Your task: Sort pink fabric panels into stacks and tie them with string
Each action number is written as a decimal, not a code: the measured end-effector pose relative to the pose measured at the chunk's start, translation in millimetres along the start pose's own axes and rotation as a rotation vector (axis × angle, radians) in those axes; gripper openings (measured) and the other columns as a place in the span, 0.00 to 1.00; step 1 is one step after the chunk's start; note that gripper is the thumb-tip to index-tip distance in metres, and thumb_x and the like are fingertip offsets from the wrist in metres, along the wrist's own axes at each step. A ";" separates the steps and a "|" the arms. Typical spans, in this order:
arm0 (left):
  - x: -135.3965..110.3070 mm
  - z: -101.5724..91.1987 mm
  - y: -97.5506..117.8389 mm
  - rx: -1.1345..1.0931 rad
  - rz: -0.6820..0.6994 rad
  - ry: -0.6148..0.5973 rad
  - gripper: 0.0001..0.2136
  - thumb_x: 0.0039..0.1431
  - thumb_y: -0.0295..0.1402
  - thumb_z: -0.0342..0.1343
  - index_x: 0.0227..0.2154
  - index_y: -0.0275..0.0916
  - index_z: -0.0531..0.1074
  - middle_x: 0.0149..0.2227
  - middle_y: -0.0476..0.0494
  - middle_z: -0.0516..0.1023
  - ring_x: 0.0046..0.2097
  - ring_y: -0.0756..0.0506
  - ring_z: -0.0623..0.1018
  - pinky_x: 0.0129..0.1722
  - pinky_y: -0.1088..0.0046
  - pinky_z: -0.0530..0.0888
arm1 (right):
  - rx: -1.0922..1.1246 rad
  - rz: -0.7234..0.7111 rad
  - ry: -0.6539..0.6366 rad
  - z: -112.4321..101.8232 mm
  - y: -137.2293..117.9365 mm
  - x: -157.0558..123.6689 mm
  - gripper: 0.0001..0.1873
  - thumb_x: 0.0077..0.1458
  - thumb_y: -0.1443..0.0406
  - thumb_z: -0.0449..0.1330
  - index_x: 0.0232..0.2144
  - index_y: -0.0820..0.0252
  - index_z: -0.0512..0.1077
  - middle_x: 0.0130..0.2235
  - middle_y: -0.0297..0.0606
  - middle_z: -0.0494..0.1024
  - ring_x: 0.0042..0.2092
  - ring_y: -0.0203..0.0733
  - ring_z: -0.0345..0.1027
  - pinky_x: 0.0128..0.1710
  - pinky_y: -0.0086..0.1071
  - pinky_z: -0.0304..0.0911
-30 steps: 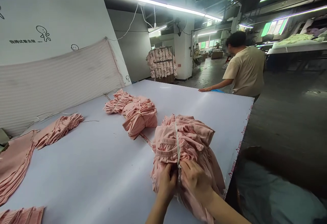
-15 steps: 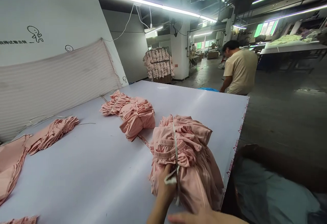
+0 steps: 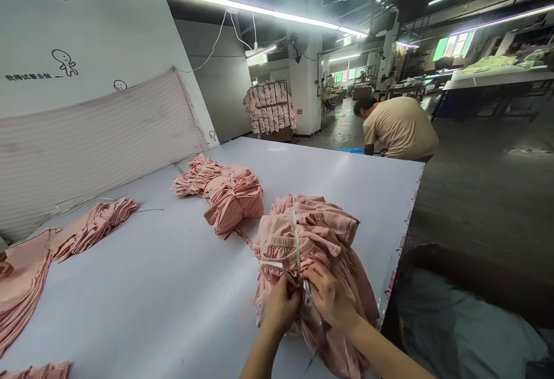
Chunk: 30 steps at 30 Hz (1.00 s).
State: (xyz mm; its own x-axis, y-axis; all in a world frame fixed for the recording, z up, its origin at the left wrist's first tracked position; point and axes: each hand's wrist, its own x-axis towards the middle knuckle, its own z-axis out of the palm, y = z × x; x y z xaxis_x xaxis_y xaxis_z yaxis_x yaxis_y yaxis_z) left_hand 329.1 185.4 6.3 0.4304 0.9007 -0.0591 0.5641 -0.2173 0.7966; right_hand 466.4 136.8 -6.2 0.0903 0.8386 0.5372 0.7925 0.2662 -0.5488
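A bundle of pink garments (image 3: 320, 235) with gathered elastic waistbands lies at the table's right side. A pale fabric tie strip (image 3: 296, 235) runs over the top of this bundle and down its near side. At the front of the bundle, my left hand (image 3: 282, 304) pinches part of the strip, its loose end sticking out to the left. My right hand (image 3: 326, 292) is closed on the strip just beside it, fingers bent against the pink cloth. Between the two hands, the crossing of the strip is partly hidden by fingers.
The white table (image 3: 173, 275) also bears a tied pink bundle (image 3: 236, 197) and fanned pink pieces (image 3: 95, 229) at left. A large container with grey-blue cloth (image 3: 467, 321) stands right of the table. Beyond the far edge a person (image 3: 400, 128) bends over.
My right hand has risen from the lower edge onto the bundle and now grips the strip beside my left hand. The person behind the table has bent lower.
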 end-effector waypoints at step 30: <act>-18.4 15.8 -1.5 -0.459 -0.150 0.266 0.11 0.52 0.37 0.52 0.34 0.37 0.75 0.37 0.40 0.80 0.41 0.40 0.76 0.43 0.64 0.70 | -0.317 -0.029 -0.196 -2.5 -11.8 17.3 0.08 0.48 0.75 0.53 0.26 0.62 0.70 0.36 0.41 0.72 0.42 0.46 0.61 0.43 0.37 0.56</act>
State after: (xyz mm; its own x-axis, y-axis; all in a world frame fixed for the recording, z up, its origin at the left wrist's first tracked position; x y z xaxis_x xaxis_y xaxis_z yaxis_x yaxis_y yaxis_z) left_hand 331.4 163.2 -3.3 0.1426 0.9861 -0.0857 0.2147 0.0537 0.9752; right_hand 460.1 147.0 11.1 -0.0284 0.9161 0.3999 0.9432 0.1571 -0.2928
